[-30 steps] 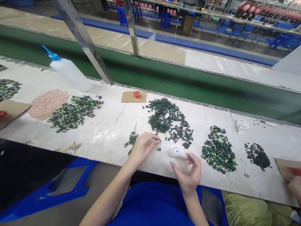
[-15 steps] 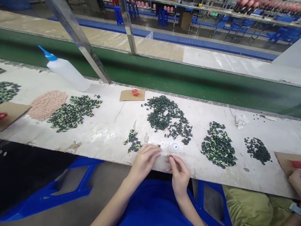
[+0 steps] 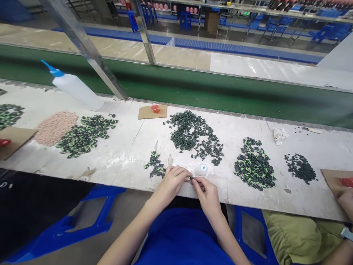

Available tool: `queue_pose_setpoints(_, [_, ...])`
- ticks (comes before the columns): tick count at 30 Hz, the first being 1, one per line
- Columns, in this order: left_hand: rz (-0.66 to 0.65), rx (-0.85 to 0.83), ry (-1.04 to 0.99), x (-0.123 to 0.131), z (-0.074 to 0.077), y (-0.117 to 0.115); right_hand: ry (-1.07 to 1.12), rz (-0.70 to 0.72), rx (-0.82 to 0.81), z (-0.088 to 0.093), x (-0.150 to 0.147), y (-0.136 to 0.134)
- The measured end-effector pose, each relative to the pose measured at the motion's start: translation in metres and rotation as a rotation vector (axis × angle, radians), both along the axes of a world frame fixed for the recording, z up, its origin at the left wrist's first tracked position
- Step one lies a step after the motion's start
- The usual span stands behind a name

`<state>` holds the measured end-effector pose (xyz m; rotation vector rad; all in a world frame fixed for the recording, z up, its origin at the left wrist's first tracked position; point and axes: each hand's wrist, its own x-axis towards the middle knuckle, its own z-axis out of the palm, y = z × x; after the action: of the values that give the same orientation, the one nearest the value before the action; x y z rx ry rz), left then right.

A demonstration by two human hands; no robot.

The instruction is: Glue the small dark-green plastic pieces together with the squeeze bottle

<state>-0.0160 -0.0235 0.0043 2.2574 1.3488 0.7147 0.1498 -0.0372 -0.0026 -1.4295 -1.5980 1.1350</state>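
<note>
My left hand and my right hand meet at the table's front edge. Between their fingertips is a small dark green piece with a bright green mark; both hands pinch it, and its exact shape is too small to make out. Just behind my right hand lies a small white bottle with a blue tip. A few black-and-green pieces lie beside my left hand. Farther back spreads a pile of small dark green rod-shaped pieces.
On the right are a black-and-green pile and small black pieces. A red cup stands on cardboard. To the left are pink pieces, another black-and-green pile and a large white bottle. A co-worker's hand shows at far right.
My hands have come together, the left fingers closing near the right ones. A piece with a green mark now shows between the fingertips. The whole view has shifted slightly.
</note>
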Motion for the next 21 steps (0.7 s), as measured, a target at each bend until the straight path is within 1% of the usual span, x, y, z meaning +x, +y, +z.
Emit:
queue_pose_setpoints(5, [-0.042,0.029,-0.087,-0.004,-0.0022,-0.0011,0.026,0.046,-0.051,0.0019,0.0008,0.0013])
queue_pose_setpoints(10, [-0.046,0.013,-0.299,-0.0066,-0.001,0.0013,0.193,0.061,-0.17,0.0011,0.0022,0.0029])
queue_pose_setpoints(14, [-0.001,-0.039,-0.429,-0.0052,0.0027,0.0016,0.301,0.038,-0.22,0.002,0.0032,0.0014])
queue_pose_setpoints(18, [-0.017,-0.093,-0.533,-0.0046,0.0048,0.0003,0.342,0.051,-0.21,0.0051,0.0033,-0.0014])
queue_pose_setpoints(21, [-0.017,-0.168,-0.63,-0.0049,0.0069,-0.0014,0.399,0.063,-0.223,0.0058,0.0013,-0.004])
